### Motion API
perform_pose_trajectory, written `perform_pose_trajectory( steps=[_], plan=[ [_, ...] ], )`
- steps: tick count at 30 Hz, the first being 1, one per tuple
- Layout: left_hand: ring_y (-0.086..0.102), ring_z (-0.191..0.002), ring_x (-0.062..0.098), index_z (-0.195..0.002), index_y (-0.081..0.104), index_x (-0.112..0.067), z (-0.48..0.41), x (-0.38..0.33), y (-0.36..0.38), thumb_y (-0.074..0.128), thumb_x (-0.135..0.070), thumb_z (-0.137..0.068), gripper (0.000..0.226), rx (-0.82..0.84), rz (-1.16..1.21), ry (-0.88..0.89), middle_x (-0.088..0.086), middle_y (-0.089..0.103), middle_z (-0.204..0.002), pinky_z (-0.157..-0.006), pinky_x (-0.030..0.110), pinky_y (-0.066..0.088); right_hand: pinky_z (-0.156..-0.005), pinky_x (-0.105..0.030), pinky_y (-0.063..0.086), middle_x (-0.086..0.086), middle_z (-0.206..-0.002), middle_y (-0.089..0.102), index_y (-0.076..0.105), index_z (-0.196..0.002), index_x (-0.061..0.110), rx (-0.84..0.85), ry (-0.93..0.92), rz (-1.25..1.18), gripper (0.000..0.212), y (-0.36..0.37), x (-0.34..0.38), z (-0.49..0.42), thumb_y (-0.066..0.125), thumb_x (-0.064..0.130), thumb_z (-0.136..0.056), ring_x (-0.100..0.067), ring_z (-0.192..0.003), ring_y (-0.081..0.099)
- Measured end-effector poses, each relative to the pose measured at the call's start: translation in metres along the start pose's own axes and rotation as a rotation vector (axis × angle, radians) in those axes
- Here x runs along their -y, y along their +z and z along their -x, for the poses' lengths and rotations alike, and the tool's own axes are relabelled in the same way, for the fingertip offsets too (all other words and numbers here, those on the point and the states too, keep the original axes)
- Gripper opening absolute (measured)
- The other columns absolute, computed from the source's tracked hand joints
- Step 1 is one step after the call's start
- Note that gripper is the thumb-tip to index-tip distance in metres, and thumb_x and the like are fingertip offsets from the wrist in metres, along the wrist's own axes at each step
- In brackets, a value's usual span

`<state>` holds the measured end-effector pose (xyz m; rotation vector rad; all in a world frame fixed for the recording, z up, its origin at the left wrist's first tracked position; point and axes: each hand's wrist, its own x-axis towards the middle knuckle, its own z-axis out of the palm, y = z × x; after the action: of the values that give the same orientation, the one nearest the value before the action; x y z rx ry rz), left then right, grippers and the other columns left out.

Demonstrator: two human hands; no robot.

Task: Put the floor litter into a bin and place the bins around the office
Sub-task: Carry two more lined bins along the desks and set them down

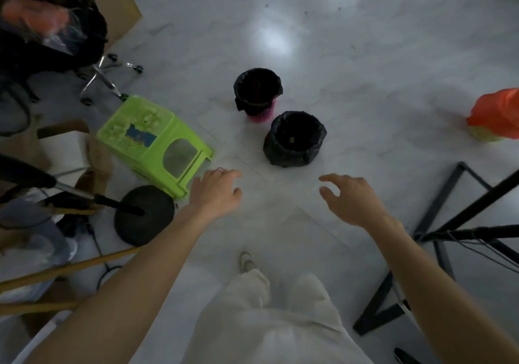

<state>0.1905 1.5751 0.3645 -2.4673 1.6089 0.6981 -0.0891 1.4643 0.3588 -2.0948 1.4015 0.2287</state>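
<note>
Two small bins stand side by side on the pale floor ahead of me. The farther one is a pink bin [259, 115] lined with a black bag. The nearer bin [293, 153] is fully wrapped in a black bag, with a small scrap lying inside at the bottom. A third bin [495, 116] with an orange bag stands at the right edge. My left hand [214, 191] hovers below and left of the nearer bin, fingers apart and empty. Spread and empty too, my right hand [351, 198] hangs below and right of that bin. Neither hand touches a bin.
A green plastic stool [151, 141] lies tipped on its side to the left, next to a round black stand base [144, 214]. An office chair [56, 40] and a cardboard sheet fill the upper left. A black metal frame [449, 223] stands at right. Wooden sticks lie lower left.
</note>
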Motion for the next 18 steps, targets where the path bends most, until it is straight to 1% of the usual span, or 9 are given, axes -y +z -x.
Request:
perform_pose_trajectory(
  steps=[2,3,6,9,13,15,16,18],
  plan=[
    [0.045,-0.132,0.029,-0.142,0.047,-0.034,-0.053,0.001,-0.021,0.049,-0.037,-0.092,0.050,0.054,-0.019,0.016,0.004,0.053,-0.141,-0.106,0.045,0.039,-0.104,-0.048,0.043,-0.002,-0.131,0.062,0.049,-0.138,0.039,0.001,0.049,-0.030,0.043,-0.013,0.006,-0.039,0.039,0.050,-0.098,-0.033,-0.128,0.047],
    [0.046,-0.131,0.030,-0.142,0.047,-0.034,-0.066,-0.002,-0.028,0.049,-0.037,-0.092,0.050,0.063,-0.037,0.028,0.005,0.054,-0.140,-0.106,0.045,0.040,-0.104,-0.048,0.043,-0.002,-0.130,0.062,0.049,-0.138,0.039,0.014,0.050,-0.025,0.043,-0.017,0.009,-0.047,0.039,0.051,-0.098,-0.033,-0.128,0.047],
    [0.048,-0.129,0.032,-0.141,0.049,-0.033,-0.138,-0.008,-0.048,0.050,-0.037,-0.091,0.050,0.123,-0.100,0.106,0.007,0.056,-0.138,-0.104,0.046,0.041,-0.105,-0.047,0.044,-0.002,-0.132,0.062,0.050,-0.138,0.038,0.016,0.137,-0.097,0.044,-0.029,0.016,-0.097,0.040,0.050,-0.097,-0.033,-0.128,0.048],
    [0.047,-0.129,0.032,-0.141,0.047,-0.034,-0.211,-0.017,-0.064,0.048,-0.037,-0.091,0.050,0.185,-0.102,0.129,0.006,0.055,-0.140,-0.103,0.046,0.043,-0.105,-0.044,0.042,-0.003,-0.136,0.060,0.050,-0.139,0.036,0.034,0.180,-0.137,0.044,-0.042,0.023,-0.153,0.041,0.048,-0.099,-0.032,-0.128,0.048],
    [0.046,-0.130,0.033,-0.144,0.044,-0.034,-0.317,-0.033,-0.081,0.046,-0.037,-0.093,0.051,0.232,-0.102,0.136,0.007,0.053,-0.141,-0.100,0.045,0.042,-0.101,-0.039,0.042,-0.004,-0.137,0.059,0.050,-0.140,0.033,0.065,0.233,-0.217,0.044,-0.058,0.022,-0.253,0.043,0.045,-0.099,-0.030,-0.126,0.051],
    [0.047,-0.129,0.031,-0.144,0.045,-0.034,-0.377,-0.041,-0.086,0.047,-0.038,-0.093,0.051,0.284,-0.011,0.088,0.007,0.053,-0.142,-0.100,0.043,0.042,-0.098,-0.035,0.043,-0.001,-0.134,0.061,0.052,-0.139,0.031,0.091,0.306,-0.325,0.042,-0.065,0.017,-0.313,0.046,0.043,-0.099,-0.026,-0.123,0.054],
    [0.048,-0.129,0.030,-0.143,0.046,-0.033,-0.393,-0.043,-0.086,0.049,-0.038,-0.094,0.050,0.322,0.081,0.049,0.006,0.053,-0.142,-0.100,0.040,0.041,-0.096,-0.033,0.044,0.000,-0.133,0.062,0.052,-0.139,0.031,0.109,0.344,-0.392,0.042,-0.066,0.018,-0.329,0.047,0.043,-0.099,-0.025,-0.121,0.056],
    [0.050,-0.130,0.027,-0.143,0.048,-0.029,-0.442,-0.047,-0.084,0.051,-0.036,-0.096,0.048,0.396,0.244,-0.032,0.004,0.052,-0.144,-0.097,0.032,0.039,-0.091,-0.033,0.047,0.000,-0.126,0.062,0.054,-0.137,0.029,0.130,0.474,-0.604,0.042,-0.062,0.016,-0.374,0.050,0.043,-0.098,-0.024,-0.110,0.060]
  ],
)
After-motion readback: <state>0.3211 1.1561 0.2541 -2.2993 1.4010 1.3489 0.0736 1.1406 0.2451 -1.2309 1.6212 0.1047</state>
